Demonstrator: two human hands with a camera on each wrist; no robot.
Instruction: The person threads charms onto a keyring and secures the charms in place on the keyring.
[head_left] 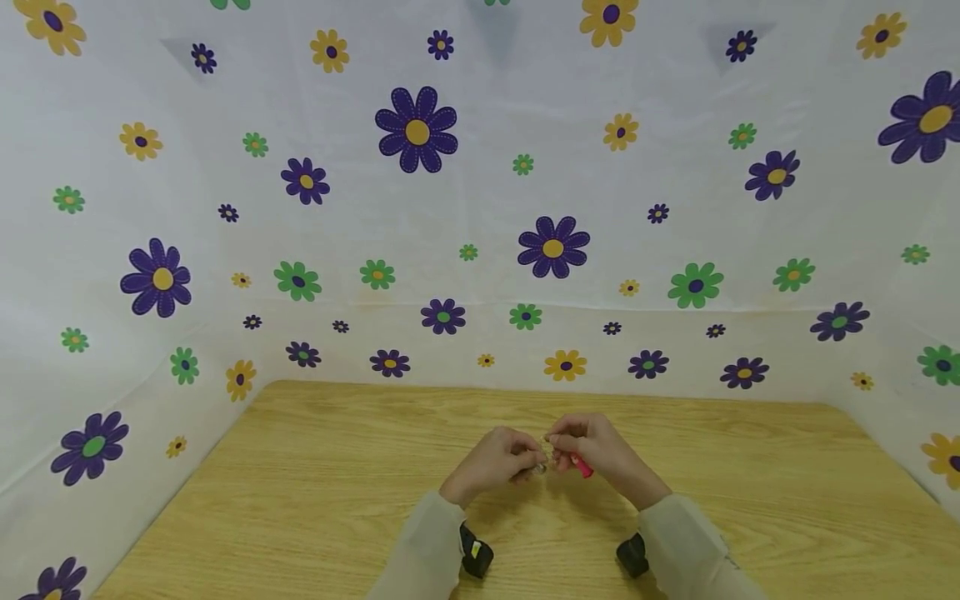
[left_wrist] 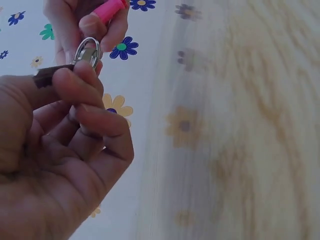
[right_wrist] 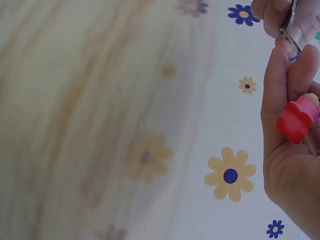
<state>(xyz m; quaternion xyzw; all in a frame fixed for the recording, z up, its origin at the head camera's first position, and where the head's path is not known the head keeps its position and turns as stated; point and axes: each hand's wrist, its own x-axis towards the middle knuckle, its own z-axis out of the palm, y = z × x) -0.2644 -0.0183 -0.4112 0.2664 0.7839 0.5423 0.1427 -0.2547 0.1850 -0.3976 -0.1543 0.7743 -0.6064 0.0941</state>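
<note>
Grainy wooden table (head_left: 315, 483), hands pinching metal ring (left_wrist: 88, 51), pink plastic charm (right_wrist: 298, 119)

My count over the bench (head_left: 315, 492)

I see two hands, left hand (head_left: 491, 461) and right hand (head_left: 600, 450), one metal ring (left_wrist: 88, 51), one pink piece (right_wrist: 297, 118) and two black wrist cameras.

Head view looks down from afar; both wrist views, close, share the metal ring (left_wrist: 88, 50)

Silver metal clasp (left_wrist: 88, 51) pinched between fingertips of both hands, pink-red plastic piece (right_wrist: 298, 118) beside it, raised above counter
</note>
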